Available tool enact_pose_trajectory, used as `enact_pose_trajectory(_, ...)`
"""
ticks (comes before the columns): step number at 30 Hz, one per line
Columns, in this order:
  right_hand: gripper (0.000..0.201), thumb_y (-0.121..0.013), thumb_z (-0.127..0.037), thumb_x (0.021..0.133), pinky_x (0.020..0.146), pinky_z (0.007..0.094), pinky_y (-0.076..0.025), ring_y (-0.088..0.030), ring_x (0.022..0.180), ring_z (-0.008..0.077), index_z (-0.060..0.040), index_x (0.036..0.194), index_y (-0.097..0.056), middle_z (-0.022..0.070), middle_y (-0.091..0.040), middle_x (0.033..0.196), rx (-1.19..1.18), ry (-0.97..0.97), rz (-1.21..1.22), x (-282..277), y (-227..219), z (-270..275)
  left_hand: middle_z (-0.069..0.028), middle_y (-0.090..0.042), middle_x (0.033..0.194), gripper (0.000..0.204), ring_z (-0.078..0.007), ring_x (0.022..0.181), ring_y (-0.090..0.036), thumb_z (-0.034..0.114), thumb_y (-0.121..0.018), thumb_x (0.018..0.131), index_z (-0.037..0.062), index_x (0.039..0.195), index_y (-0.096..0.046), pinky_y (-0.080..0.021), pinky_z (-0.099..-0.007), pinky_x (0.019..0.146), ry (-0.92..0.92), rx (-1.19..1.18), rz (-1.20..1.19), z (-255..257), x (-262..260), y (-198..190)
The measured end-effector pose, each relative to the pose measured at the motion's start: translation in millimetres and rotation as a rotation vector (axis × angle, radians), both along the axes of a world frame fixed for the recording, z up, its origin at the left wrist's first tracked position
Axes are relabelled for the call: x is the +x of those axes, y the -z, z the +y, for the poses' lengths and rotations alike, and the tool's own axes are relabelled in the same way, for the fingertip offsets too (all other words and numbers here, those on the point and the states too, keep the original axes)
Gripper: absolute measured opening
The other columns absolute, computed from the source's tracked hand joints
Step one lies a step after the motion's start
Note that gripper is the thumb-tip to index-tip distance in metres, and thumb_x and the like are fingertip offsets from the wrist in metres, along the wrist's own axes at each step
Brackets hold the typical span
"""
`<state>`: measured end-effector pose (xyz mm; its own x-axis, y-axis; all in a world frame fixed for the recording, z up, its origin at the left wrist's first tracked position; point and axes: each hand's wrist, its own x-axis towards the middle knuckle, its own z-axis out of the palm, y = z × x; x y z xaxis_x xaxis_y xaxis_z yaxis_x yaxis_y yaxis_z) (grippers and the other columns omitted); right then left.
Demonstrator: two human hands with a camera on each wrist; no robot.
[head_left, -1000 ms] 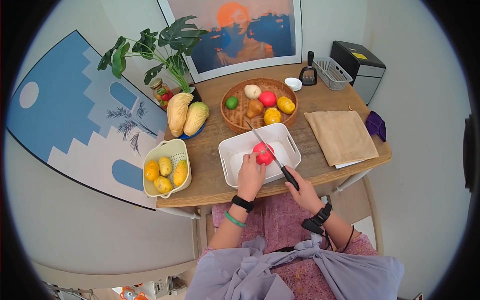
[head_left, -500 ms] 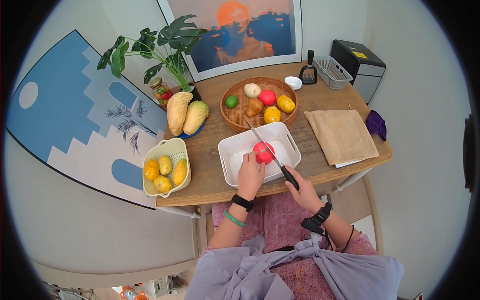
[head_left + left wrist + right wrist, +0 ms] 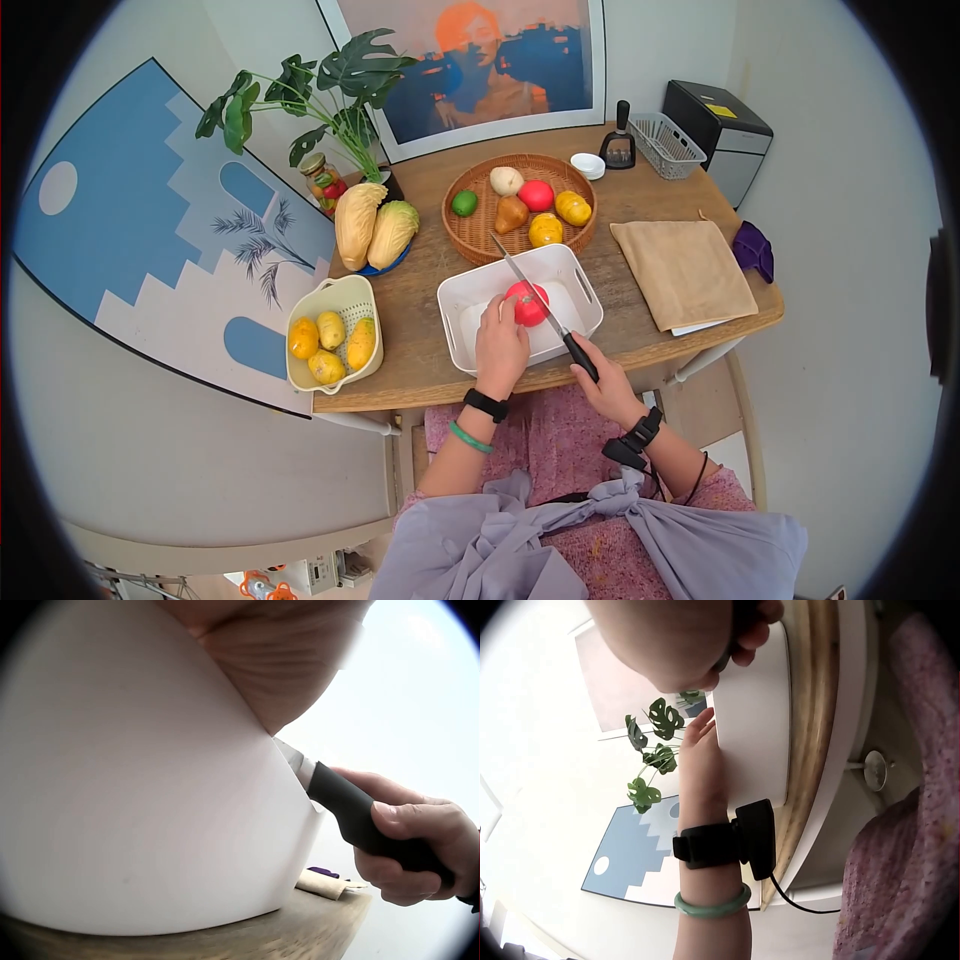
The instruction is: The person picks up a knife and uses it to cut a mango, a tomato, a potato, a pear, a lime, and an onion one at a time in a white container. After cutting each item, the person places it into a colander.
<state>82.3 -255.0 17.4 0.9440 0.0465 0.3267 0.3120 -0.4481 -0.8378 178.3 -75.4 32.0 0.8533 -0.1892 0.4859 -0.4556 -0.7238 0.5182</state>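
Observation:
A pinkish-red tomato sits inside a white rectangular basin near the front of the table. My left hand reaches over the basin's near rim, its fingers holding the tomato from the left side. My right hand grips the black handle of a knife to the right of the basin. The blade slants up and left, overlapping the tomato in the head view. In the left wrist view the basin wall hides the tomato, and the right thumb lies along the handle.
Behind the basin is a wicker tray with several fruits. A cream basket of yellow fruit stands left, near two cabbages. Folded tan cloth lies right, beside a purple cloth. A grey basket sits at the back.
The left fingers have shifted slightly up and left on the tomato, and more of it shows. The knife and right hand have hardly moved.

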Motion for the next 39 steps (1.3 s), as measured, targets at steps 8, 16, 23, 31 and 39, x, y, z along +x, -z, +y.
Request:
enact_pose_trajectory(8,0.051,-0.057,-0.01,0.093,0.089,0.0338,-0.047,-0.062,0.11,0.034,-0.0082,0.141,-0.04,0.0224,-0.058,0.125,0.0,0.009,0.089,-1.4,-2.8,-1.6,-0.0211,-0.049,0.13,0.04,-0.0386,0.116,-0.05,0.003,-0.062,0.08,0.0015,0.118,-0.052,-0.045,-0.0438,0.096,-0.001,0.024,0.057,1.9,2.0,3.1)
enact_pose_trajectory(16,0.051,-0.057,-0.01,0.093,0.088,0.034,-0.048,-0.062,0.108,0.034,-0.0085,0.142,-0.04,0.0219,-0.058,0.126,0.002,0.002,0.087,-1.3,-1.3,-1.5,-0.0193,-0.051,0.128,0.038,-0.0378,0.111,-0.053,0.005,-0.063,0.079,0.002,0.114,-0.051,-0.047,-0.0431,0.092,-0.001,0.001,0.075,1.1,2.2,4.0)
enact_pose_trajectory(23,0.052,-0.057,-0.012,0.093,0.086,0.0369,-0.048,-0.062,0.105,0.0375,-0.01,0.142,-0.04,0.0234,-0.059,0.121,-0.01,0.0,0.025,-1.0,0.4,-0.7,-0.0181,-0.054,0.118,0.039,-0.0359,0.102,-0.057,0.006,-0.065,0.078,0.0035,0.115,-0.052,-0.048,-0.044,0.085,-0.017,0.012,0.106,1.9,1.7,1.1)
enact_pose_trajectory(31,0.051,-0.056,-0.011,0.093,0.091,0.0348,-0.046,-0.059,0.112,0.0361,-0.0075,0.142,-0.039,0.0234,-0.056,0.127,0.011,-0.017,0.142,-1.1,-4.8,-2.5,-0.0162,-0.055,0.111,0.041,-0.0344,0.1,-0.057,0.009,-0.067,0.078,0.0045,0.116,-0.053,-0.047,-0.0439,0.082,-0.034,0.046,0.082,1.9,1.8,4.5)
enact_pose_trajectory(39,0.051,-0.056,-0.011,0.094,0.092,0.0345,-0.046,-0.059,0.115,0.035,-0.0079,0.142,-0.039,0.0226,-0.057,0.128,0.012,0.001,0.026,-1.3,-2.4,-2.1,-0.0173,-0.053,0.117,0.037,-0.0343,0.106,-0.055,0.009,-0.067,0.078,0.0037,0.112,-0.054,-0.046,-0.044,0.086,-0.05,0.071,0.036,2.2,0.4,0.6)
